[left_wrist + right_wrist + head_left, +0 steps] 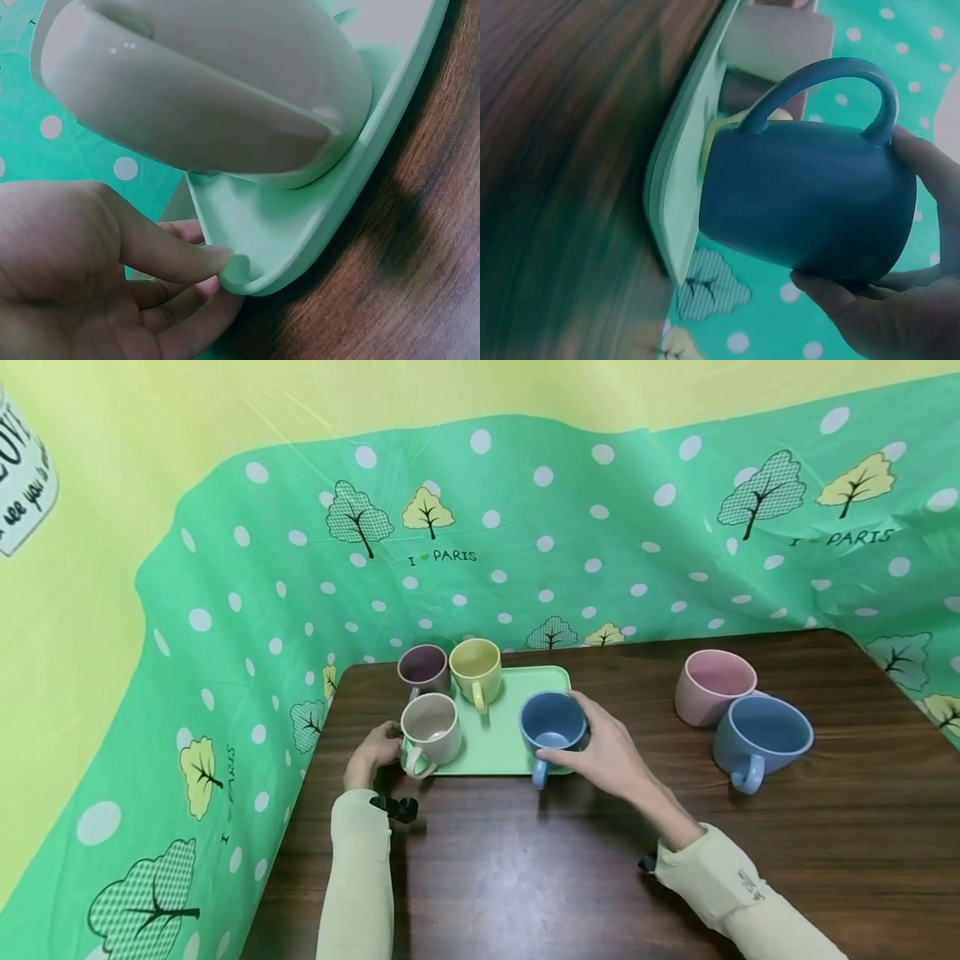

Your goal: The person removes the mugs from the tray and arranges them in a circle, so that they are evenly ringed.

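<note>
Dark wooden table (pixel 525 860) bears a green tray (pixel 504 752). On the tray's right edge, the right hand (pixel 611 756) curls around a blue mug (pixel 552 727): rigid, glazed, likely slippery and breakable; best gripped by body or handle. Left hand (pixel 371 756) pinches the tray's left corner beside a beige mug (pixel 431 731).

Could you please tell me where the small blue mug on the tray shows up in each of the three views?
Head: blue mug at centre, on the tray's right edge, right hand around it.
Left wrist: not in view; only the beige mug shows.
Right wrist: fills the centre right, handle up.
Shared landmark: the green tray.
</note>
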`<state>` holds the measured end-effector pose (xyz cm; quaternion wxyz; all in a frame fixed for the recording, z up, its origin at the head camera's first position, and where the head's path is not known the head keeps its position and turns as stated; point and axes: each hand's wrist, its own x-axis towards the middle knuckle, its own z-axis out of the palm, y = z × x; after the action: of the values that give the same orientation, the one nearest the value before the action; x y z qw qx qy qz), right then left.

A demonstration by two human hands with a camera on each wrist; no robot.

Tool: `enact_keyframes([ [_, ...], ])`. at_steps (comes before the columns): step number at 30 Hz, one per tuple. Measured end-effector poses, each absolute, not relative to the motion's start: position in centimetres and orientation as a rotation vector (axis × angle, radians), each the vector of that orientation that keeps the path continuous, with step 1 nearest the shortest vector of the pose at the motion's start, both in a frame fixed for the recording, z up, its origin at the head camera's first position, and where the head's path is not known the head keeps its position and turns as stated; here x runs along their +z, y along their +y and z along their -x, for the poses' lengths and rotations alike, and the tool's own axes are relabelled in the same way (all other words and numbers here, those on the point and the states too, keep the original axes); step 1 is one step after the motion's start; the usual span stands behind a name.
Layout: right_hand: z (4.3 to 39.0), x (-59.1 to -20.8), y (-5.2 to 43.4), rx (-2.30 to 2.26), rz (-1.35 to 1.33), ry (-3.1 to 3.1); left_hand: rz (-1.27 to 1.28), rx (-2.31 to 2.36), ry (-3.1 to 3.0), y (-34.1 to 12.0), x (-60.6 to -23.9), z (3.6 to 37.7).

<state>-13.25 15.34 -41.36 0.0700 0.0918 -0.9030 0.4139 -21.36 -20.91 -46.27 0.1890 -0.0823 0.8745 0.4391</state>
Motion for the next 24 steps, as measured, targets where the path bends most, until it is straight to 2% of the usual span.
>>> enact_keyframes([
  [10,10.5,-41.1,20.6,1.148,-0.104,-2.715,0.223,1.246,2.458,-21.0,-46.5,21.7],
  [17,8.6,-40.8,23.6,1.062,-0.006,-2.741,0.182,1.318,2.435,-22.2,-48.6,23.0],
  [24,6.4,-41.0,25.9,0.976,0.103,-2.774,0.220,1.263,2.461,-21.1,-47.0,21.8],
])
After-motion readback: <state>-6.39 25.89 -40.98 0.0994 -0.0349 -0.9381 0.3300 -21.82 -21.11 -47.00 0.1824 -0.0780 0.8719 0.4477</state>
